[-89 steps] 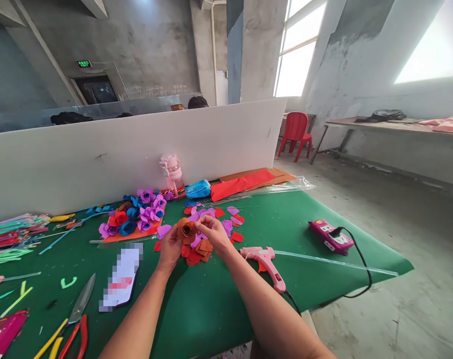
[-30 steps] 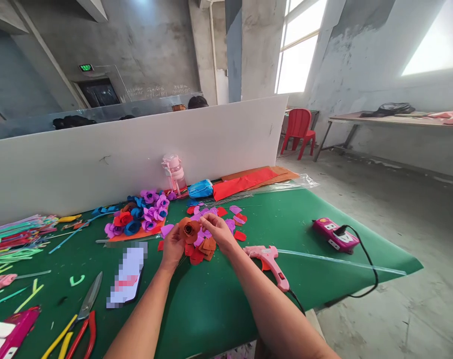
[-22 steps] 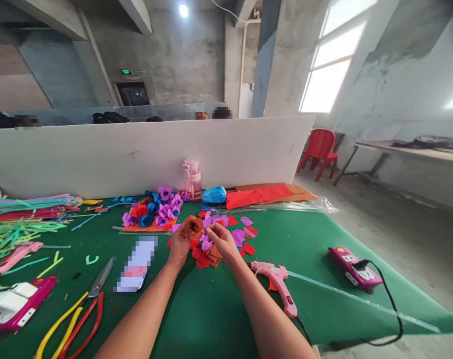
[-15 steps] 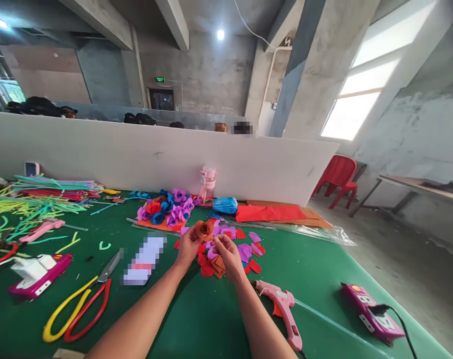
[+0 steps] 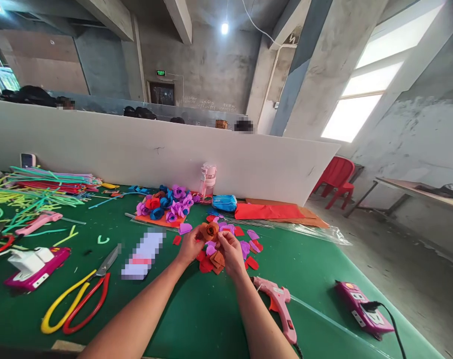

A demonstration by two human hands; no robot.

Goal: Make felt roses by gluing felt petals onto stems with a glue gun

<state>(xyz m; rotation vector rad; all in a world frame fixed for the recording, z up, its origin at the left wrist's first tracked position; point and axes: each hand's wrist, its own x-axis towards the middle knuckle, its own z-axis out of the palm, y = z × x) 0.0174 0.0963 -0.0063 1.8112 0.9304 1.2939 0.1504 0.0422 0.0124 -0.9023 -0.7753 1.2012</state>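
Note:
Between my two hands is a brown paper flower (image 5: 211,231), held above the green table. My left hand (image 5: 191,244) is closed on its left side. The fingers of my right hand (image 5: 230,249) pinch at the flower's right edge. Beneath and around the hands lie loose purple petals (image 5: 245,249), red petals (image 5: 252,263) and brown petals (image 5: 217,260). A pink glue gun (image 5: 279,299) with a clear glue stick rests to the right of my right forearm. Finished-looking flowers (image 5: 166,204) in purple, blue and red sit in a heap behind my left hand.
Scissors (image 5: 84,294) with yellow and red handles lie at left. Power strips stand at left (image 5: 39,269) and right (image 5: 363,309). A pink bottle (image 5: 208,180), a blue packet (image 5: 224,203) and red paper (image 5: 267,211) lie before a white partition (image 5: 136,144). Colored stems (image 5: 54,182) pile up far left.
My right hand's fingers have come up against the flower's right edge. The flower has shifted slightly right in view, and the camera view has moved a little.

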